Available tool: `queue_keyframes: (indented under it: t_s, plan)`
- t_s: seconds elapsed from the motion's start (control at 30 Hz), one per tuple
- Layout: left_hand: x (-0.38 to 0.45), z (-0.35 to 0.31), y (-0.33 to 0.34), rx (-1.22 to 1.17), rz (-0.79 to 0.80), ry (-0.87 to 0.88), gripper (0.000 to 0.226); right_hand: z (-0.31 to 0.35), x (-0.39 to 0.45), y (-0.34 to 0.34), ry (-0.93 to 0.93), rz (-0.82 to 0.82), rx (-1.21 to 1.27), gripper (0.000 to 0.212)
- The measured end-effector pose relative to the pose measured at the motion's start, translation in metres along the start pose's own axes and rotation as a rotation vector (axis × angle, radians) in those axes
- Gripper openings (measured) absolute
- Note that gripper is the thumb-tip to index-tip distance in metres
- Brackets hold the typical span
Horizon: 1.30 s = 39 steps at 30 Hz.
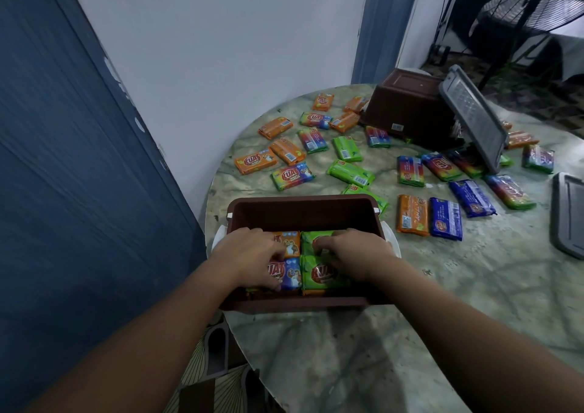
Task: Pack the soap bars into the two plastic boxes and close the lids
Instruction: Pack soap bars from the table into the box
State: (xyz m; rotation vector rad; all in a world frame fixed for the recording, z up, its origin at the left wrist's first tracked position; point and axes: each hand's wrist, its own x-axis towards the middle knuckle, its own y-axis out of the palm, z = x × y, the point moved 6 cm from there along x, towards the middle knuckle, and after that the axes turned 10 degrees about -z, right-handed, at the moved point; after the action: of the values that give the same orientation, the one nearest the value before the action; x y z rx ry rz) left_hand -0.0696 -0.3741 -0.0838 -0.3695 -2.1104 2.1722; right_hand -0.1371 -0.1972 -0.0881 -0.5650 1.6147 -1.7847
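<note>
Loose soap bars [412, 219] lie right of your right hand [354, 256]; both hands, left hand [251, 256] included, press packed bars [319, 273] in the brown box [303, 211], fingers curled.

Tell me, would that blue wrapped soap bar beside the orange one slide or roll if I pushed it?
The blue wrapped soap bar would probably slide, not roll: it lies flat and boxy on the marbled table. Its glossy wrapper looks slippery. It likely stays stiff when lifted, since it keeps straight edges.

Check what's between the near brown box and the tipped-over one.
Head view: loose soap bars on the marble table between near box and tipped box, e.g. green bar.
</note>
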Motion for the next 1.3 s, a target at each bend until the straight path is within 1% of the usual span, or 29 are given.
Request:
queue_keyframes:
  t_s: [0.1, 0.2, 0.27, 0.33, 0.4, 0.47, 0.5, 0.57, 0.6, 0.67, 0.7, 0.73, 0.83, 0.9, 0.97, 1.03, 1.13, 1.3]
  plan:
    - [0.0, 0.001, -0.003, -0.036, -0.047, -0.023, 0.067, 0.002, 0.0, 0.0, -0.011, -0.018, -0.019, 0.03]
    - [-0.001, 0.002, -0.004, -0.023, -0.072, -0.035, 0.065, 0.005, -0.002, 0.002, -0.042, -0.021, -0.073, 0.036]
    - [-0.002, 0.001, -0.007, -0.037, -0.129, -0.044, 0.063, 0.008, -0.003, 0.0, -0.048, -0.066, -0.067, 0.039]
    - [-0.005, 0.003, -0.016, -0.092, -0.296, -0.086, 0.061, 0.008, -0.003, -0.011, -0.017, -0.196, -0.021, 0.04]
    - [-0.011, 0.008, -0.028, -0.083, -0.519, -0.171, 0.061, 0.001, -0.003, -0.027, 0.055, -0.391, 0.038, 0.041]
    - [-0.017, 0.017, -0.035, -0.051, -0.669, -0.323, 0.065, -0.009, -0.006, -0.041, 0.139, -0.572, 0.047, 0.042]
    - [-0.019, 0.024, -0.035, -0.059, -0.693, -0.422, 0.069, -0.013, -0.005, -0.044, 0.185, -0.61, 0.041, 0.046]
    - [-0.02, 0.039, -0.028, -0.144, -0.644, -0.627, 0.079, -0.022, -0.001, -0.042, 0.276, -0.577, 0.034, 0.061]
    - [-0.016, 0.047, -0.021, -0.213, -0.571, -0.703, 0.084, -0.026, 0.002, -0.039, 0.312, -0.538, 0.025, 0.067]
    - [-0.005, 0.058, -0.008, -0.371, -0.385, -0.774, 0.086, -0.029, 0.007, -0.033, 0.352, -0.468, -0.022, 0.068]
    - [0.001, 0.061, -0.005, -0.423, -0.325, -0.775, 0.079, -0.03, 0.008, -0.033, 0.363, -0.45, -0.051, 0.064]
    - [0.005, 0.063, -0.003, -0.439, -0.309, -0.759, 0.069, -0.031, 0.01, -0.033, 0.374, -0.44, -0.071, 0.059]
    - [0.019, 0.073, -0.005, -0.4, -0.367, -0.677, 0.04, -0.04, 0.019, -0.038, 0.455, -0.384, -0.017, 0.046]
    - [0.031, 0.08, -0.005, -0.366, -0.367, -0.619, 0.03, -0.045, 0.024, -0.037, 0.516, -0.339, 0.068, 0.039]
    - [0.044, 0.089, -0.006, -0.329, -0.358, -0.56, 0.026, -0.047, 0.028, -0.034, 0.57, -0.331, 0.088, 0.036]
    - [0.059, 0.096, -0.007, -0.305, -0.355, -0.482, 0.026, -0.047, 0.028, -0.033, 0.635, -0.339, 0.09, 0.037]
    - [0.08, 0.105, -0.011, -0.301, -0.352, -0.372, 0.038, -0.046, 0.028, -0.034, 0.725, -0.351, 0.079, 0.039]
    - [0.11, 0.112, -0.015, -0.297, -0.298, -0.315, 0.055, -0.044, 0.027, -0.034, 0.834, -0.375, 0.095, 0.039]
